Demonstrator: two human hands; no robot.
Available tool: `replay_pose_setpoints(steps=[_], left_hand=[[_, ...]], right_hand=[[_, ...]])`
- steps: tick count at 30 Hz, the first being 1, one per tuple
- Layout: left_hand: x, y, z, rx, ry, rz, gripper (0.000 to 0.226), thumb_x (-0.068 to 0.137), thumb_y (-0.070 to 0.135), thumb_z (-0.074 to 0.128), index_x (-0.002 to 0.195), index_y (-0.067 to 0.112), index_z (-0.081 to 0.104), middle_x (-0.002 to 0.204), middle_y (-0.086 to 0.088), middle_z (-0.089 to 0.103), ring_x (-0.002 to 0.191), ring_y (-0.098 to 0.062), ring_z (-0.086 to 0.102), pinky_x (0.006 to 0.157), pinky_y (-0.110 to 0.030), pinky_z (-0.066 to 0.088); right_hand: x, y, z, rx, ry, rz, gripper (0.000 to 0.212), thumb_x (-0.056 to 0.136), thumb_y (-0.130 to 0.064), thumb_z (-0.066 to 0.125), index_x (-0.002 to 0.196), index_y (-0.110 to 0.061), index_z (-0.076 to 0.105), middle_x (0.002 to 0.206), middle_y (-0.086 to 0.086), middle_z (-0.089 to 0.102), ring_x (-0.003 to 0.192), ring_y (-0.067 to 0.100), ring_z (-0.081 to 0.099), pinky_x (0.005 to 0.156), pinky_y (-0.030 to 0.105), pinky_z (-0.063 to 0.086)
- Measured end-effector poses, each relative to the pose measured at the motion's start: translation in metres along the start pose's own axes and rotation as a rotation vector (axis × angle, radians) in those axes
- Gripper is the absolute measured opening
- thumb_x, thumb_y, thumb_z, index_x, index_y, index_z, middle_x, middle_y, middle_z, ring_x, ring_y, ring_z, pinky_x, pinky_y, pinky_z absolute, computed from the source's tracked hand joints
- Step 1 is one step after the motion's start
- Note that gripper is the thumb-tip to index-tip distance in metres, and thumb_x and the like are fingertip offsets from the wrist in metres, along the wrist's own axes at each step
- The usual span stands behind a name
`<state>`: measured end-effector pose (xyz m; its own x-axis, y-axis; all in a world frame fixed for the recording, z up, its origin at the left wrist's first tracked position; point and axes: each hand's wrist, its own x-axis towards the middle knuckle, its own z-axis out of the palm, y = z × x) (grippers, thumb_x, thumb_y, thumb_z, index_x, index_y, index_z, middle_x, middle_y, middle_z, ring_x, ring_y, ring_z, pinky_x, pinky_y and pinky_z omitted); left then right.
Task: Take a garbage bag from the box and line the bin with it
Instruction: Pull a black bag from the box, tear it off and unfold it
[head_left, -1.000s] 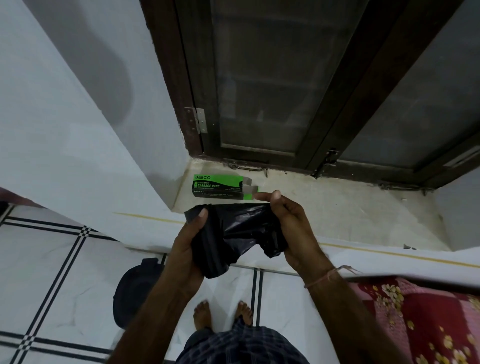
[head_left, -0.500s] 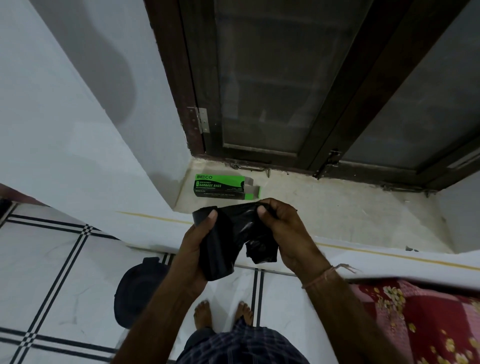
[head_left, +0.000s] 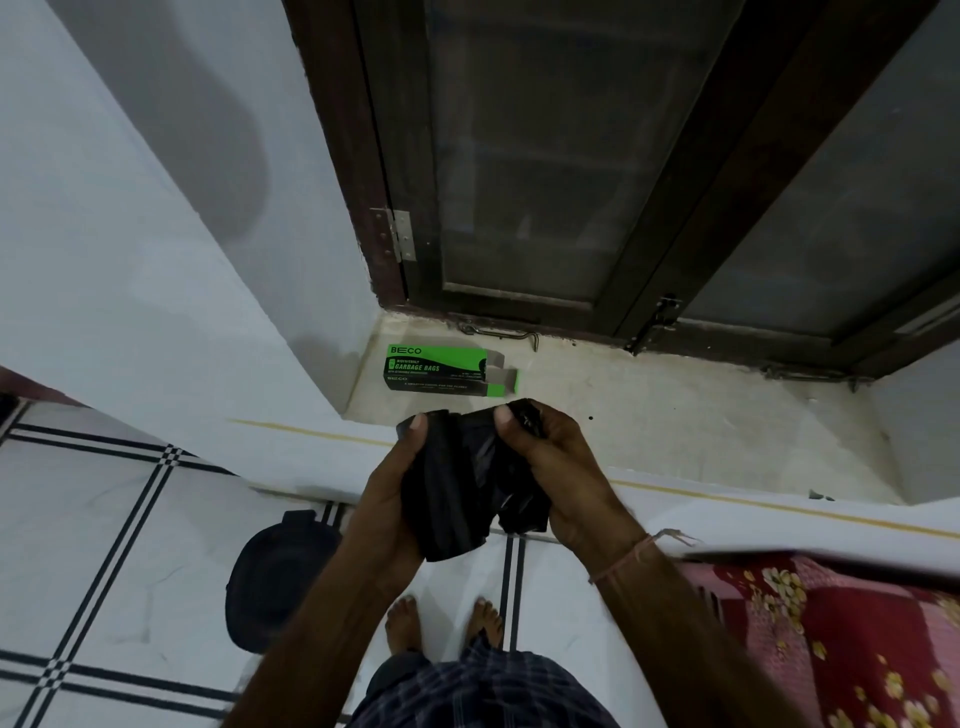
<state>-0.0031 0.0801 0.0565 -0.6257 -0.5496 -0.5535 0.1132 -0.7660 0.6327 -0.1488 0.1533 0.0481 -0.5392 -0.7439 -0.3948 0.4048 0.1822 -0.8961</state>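
Looking down, the head camera shows the black garbage bag (head_left: 457, 493) out of its box, bunched between both hands. The left hand (head_left: 387, 499) grips the folded side and the right hand (head_left: 561, 478) pinches a crumpled edge. The step looks like unfolding; next the mouth must be found and spread. The green box (head_left: 441, 370) lies on the window ledge (head_left: 675, 426) beyond. The dark bin (head_left: 275, 582) sits on the tiled floor, partly hidden by the left forearm.
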Motion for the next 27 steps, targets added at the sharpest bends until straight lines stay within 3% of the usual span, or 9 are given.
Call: replay_pose_setpoints(steps=[4,8,12,16,21,24,27], left_hand=[[0.002,0.0,0.0,0.011,0.021,-0.033,0.05,0.097,0.05,0.051,0.124,0.014,0.072,0.124,-0.017,0.073,0.106,-0.034,0.073,0.092,-0.051,0.054],[0.004,-0.001,0.001,0.011,0.008,-0.015,0.045,0.092,0.049,0.055,0.115,0.017,0.078,0.116,-0.014,0.076,0.097,-0.029,0.075,0.097,-0.052,0.051],[0.002,0.0,0.007,0.041,0.002,-0.022,0.043,0.094,0.047,0.052,0.109,0.018,0.08,0.117,-0.014,0.076,0.099,-0.027,0.075,0.091,-0.045,0.055],[0.001,-0.001,0.012,0.053,-0.001,-0.017,0.041,0.095,0.045,0.051,0.112,0.019,0.078,0.12,-0.015,0.075,0.101,-0.028,0.075,0.081,-0.04,0.061],[0.0,0.0,0.012,0.032,-0.007,0.004,0.041,0.089,0.046,0.055,0.108,0.02,0.079,0.114,-0.012,0.076,0.094,-0.024,0.076,0.082,-0.04,0.062],[0.0,0.0,0.01,0.006,-0.02,0.007,0.041,0.088,0.047,0.054,0.097,0.02,0.084,0.107,-0.01,0.078,0.088,-0.023,0.077,0.077,-0.039,0.062],[0.0,0.0,0.009,0.005,-0.012,0.006,0.041,0.087,0.048,0.055,0.098,0.021,0.084,0.107,-0.011,0.078,0.088,-0.024,0.077,0.08,-0.041,0.057]], right_hand=[[0.002,-0.002,0.0,0.011,0.049,-0.012,0.013,0.099,-0.008,0.063,0.089,-0.008,0.072,0.074,0.001,0.075,0.069,0.014,0.072,0.065,0.025,0.057],[0.003,-0.004,0.0,0.032,0.064,-0.004,0.017,0.101,-0.007,0.058,0.097,-0.006,0.074,0.08,0.005,0.076,0.073,0.016,0.072,0.069,0.027,0.058],[0.001,-0.001,0.002,0.049,0.023,0.006,0.022,0.103,-0.017,0.056,0.103,-0.005,0.075,0.088,0.009,0.077,0.079,0.017,0.073,0.074,0.029,0.058],[-0.003,-0.003,0.0,0.064,-0.077,-0.028,0.047,0.089,-0.039,0.065,0.113,0.001,0.073,0.103,0.02,0.076,0.093,0.025,0.073,0.088,0.038,0.059],[0.0,-0.002,-0.001,-0.032,-0.062,-0.046,0.024,0.085,-0.012,0.079,0.106,0.0,0.077,0.101,0.021,0.078,0.088,0.025,0.073,0.082,0.034,0.059],[0.001,-0.002,-0.002,0.002,-0.024,-0.025,0.013,0.085,-0.006,0.078,0.094,0.003,0.076,0.084,0.018,0.076,0.075,0.023,0.072,0.073,0.032,0.06],[-0.001,-0.004,-0.001,0.033,-0.016,0.0,0.004,0.086,-0.007,0.077,0.087,-0.003,0.075,0.076,0.01,0.074,0.066,0.019,0.07,0.066,0.029,0.058]])
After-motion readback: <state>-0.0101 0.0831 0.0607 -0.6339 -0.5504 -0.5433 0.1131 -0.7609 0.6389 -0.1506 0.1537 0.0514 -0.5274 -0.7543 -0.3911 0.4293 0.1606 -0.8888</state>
